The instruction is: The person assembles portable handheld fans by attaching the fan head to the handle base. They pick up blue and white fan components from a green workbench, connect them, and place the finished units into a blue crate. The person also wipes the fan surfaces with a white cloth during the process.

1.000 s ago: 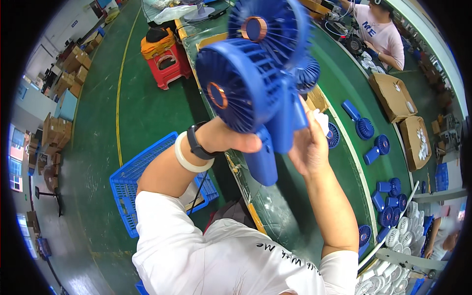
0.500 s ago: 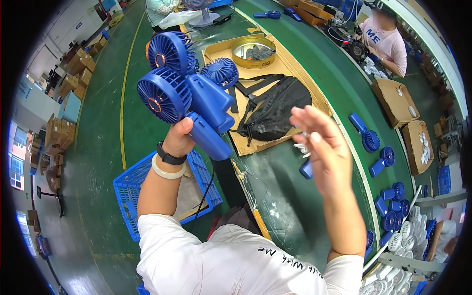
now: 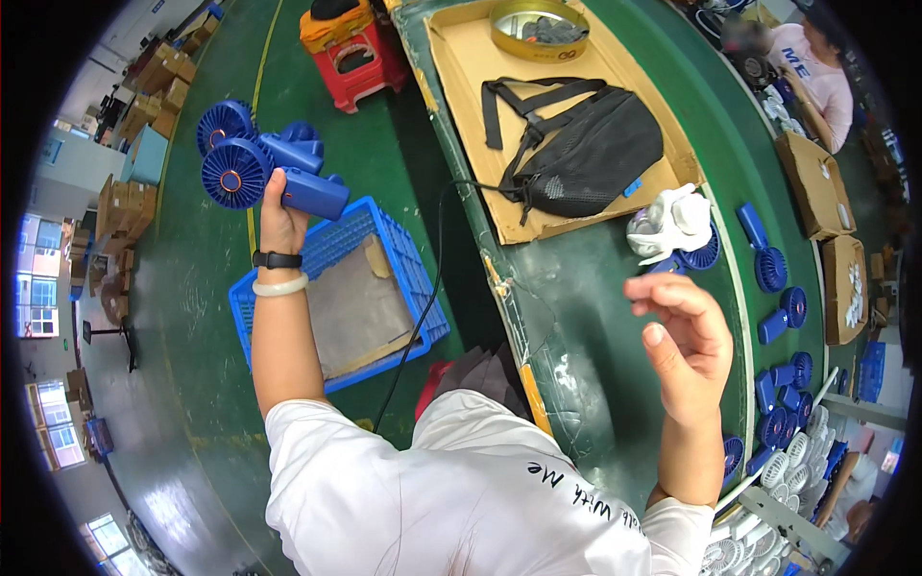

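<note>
Out to the left, my left hand (image 3: 283, 216) is closed round the handles of several blue handheld fans (image 3: 235, 173), bunched together with their round grilles pointing left. Below them on the floor is a blue plastic crate (image 3: 403, 264) with a brown sheet of cardboard (image 3: 360, 307) inside. My right hand (image 3: 687, 341) is above the green workbench (image 3: 595, 365), fingers bent and apart from the thumb, with nothing visible in it. Just beyond its fingertips lie a white crumpled object (image 3: 672, 226), whose kind I cannot make out, and a blue fan (image 3: 704, 252), partly hidden behind it.
A cardboard tray (image 3: 461, 58) on the bench carries a black mesh bag (image 3: 595, 154) and a round gold tin (image 3: 514, 43). Blue fans (image 3: 771, 269) line the green surface at right, near open cartons (image 3: 845, 288). A red stool (image 3: 360, 77) stands ahead; a co-worker (image 3: 816, 72) is at far right.
My left hand has swung left and away from the bench with the fans, to above the crate's far side. My view has shifted, and the white object shows in full beyond my right hand.
</note>
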`<state>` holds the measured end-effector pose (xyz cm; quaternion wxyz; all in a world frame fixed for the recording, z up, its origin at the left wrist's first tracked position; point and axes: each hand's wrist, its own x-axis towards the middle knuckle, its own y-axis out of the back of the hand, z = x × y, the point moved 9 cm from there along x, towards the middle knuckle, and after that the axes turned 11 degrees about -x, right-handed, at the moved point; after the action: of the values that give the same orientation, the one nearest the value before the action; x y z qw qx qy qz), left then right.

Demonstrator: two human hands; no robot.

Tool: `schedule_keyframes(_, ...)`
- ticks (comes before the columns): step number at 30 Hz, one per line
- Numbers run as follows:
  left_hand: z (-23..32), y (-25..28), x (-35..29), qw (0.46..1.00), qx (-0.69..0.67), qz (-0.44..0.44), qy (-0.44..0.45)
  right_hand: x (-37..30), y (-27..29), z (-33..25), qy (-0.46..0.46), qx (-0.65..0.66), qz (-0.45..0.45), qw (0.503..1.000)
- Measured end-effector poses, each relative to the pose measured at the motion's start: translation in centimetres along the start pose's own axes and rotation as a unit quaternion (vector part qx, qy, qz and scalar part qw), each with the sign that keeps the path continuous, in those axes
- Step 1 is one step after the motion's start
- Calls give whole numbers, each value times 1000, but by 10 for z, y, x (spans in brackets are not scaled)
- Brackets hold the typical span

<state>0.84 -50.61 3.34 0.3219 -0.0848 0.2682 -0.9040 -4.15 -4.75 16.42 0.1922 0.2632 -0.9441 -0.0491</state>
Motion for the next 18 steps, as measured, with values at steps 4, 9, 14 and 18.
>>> schedule_keyframes(4,-52,115,0,982,46,164,80,-24,-10,29,-60,-28,-35,997)
schedule_keyframes(9,-163,231,-44,923,56,312,219,-50,-30,50,-105,-34,-118,987)
schedule_keyframes(14,-252,269,-106,859,-25,412,304,-82,-39,92,-163,-62,-146,974)
schedule_keyframes(18,-299,281,-142,830,-60,439,339,-105,-31,128,-190,-145,-123,963)
